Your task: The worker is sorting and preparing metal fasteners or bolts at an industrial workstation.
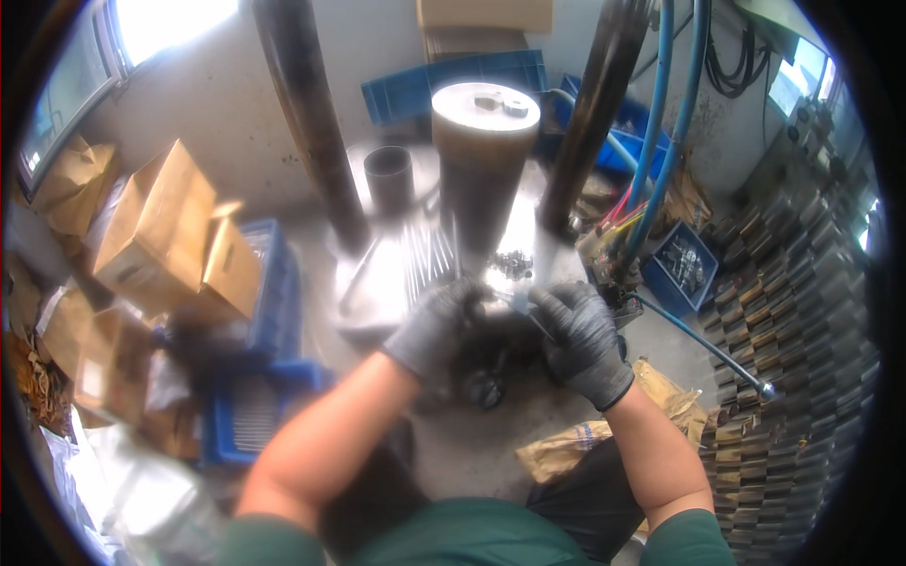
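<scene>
Both my hands wear dark grey gloves and meet in front of a metal machine table (368,307). My right hand (585,341) is closed in a pinch on a small shiny metal piece (517,301), whose shape is blurred. My left hand (436,325) is closed just left of that piece; what its fingers hold is hidden. Beyond my hands lie a heap of small dark parts (512,264) and several thin metal rods (429,255). A thick round column (483,189) rises behind them, with small metal parts (500,103) on its pale top.
An open metal cylinder (389,179) stands left of the column, between two dark posts (307,113) (596,113). Cardboard boxes (156,226) and blue crates (274,292) crowd the left. At right are blue hoses (661,123), a blue bin (681,267) of metal parts and stacked metal pieces (783,377).
</scene>
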Action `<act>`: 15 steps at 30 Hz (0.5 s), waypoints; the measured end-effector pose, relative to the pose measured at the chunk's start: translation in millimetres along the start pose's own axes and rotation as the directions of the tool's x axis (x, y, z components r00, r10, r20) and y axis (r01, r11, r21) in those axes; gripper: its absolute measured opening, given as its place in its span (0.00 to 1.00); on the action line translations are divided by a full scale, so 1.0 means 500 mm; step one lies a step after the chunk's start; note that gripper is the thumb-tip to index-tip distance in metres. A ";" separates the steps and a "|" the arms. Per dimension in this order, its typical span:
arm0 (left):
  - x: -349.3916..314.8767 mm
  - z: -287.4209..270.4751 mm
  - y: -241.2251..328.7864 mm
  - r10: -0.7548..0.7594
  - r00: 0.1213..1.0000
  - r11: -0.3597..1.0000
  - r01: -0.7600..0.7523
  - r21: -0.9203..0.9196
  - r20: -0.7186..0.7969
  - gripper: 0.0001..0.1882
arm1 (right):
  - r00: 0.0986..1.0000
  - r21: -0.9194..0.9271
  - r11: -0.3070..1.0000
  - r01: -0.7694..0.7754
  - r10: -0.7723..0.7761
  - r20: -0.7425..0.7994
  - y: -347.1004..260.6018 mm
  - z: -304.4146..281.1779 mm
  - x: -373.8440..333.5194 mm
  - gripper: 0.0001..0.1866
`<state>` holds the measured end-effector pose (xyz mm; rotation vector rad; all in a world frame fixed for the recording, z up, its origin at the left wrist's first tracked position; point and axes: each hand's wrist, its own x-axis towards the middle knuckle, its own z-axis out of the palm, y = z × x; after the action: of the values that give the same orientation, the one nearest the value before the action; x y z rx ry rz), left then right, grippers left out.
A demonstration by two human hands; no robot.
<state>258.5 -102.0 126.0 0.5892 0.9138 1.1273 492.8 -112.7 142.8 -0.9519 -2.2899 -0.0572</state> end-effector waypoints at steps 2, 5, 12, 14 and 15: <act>-0.008 0.011 0.004 -0.012 1.000 1.000 0.012 -0.023 0.017 0.02 | 1.000 -0.009 1.000 -0.002 0.002 0.001 0.002 0.001 -0.001 0.33; -0.006 0.011 -0.003 -0.036 0.999 0.997 0.038 -0.060 0.030 0.04 | 1.000 0.001 1.000 0.004 -0.004 -0.001 0.002 0.004 0.000 0.31; -0.025 0.029 0.012 0.097 0.994 0.990 -0.101 0.102 0.048 0.07 | 0.995 0.119 0.989 -0.092 0.088 0.042 0.008 -0.004 -0.002 0.26; -0.026 0.014 0.016 0.060 0.997 0.985 -0.066 0.163 0.043 0.08 | 0.984 0.177 0.968 -0.175 0.164 0.075 0.010 -0.014 -0.004 0.25; -0.024 0.006 0.017 0.022 0.999 0.975 -0.029 0.222 0.034 0.10 | 0.954 0.285 0.912 -0.297 0.271 0.126 0.012 -0.026 -0.003 0.24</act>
<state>255.0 -110.3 138.2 0.8017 1.0155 1.0430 504.4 -112.7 150.9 -1.1277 -2.1277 0.4525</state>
